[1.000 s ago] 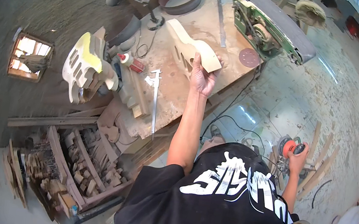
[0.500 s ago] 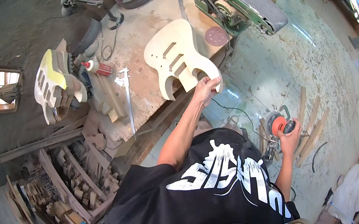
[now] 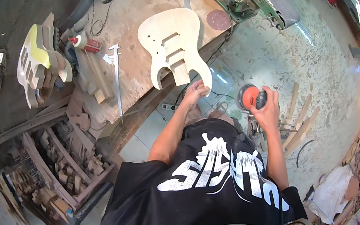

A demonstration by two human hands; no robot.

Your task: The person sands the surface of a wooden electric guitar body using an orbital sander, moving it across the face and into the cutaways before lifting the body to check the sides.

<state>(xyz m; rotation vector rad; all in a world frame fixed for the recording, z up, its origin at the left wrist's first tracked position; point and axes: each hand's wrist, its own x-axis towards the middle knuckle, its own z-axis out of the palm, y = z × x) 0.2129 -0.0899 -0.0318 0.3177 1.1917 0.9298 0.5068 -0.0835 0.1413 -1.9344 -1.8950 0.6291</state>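
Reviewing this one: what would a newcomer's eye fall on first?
Probably the pale guitar body near the centre, held by one horn in the left grip. Then the orange-and-black sander in the right grip, bright against the dull floor. At far left, a guitar-shaped piece with a yellow patch also stands out.

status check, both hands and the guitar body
Left hand on guitar body, gripping a horn tip. Right hand holding orange sander. Caliper on bench, left of body.

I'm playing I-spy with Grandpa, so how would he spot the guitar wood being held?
Find the wooden table. By its near edge, the left hand holds a pale guitar body. Its face has no yellow, unlike the guitar stack farther left.
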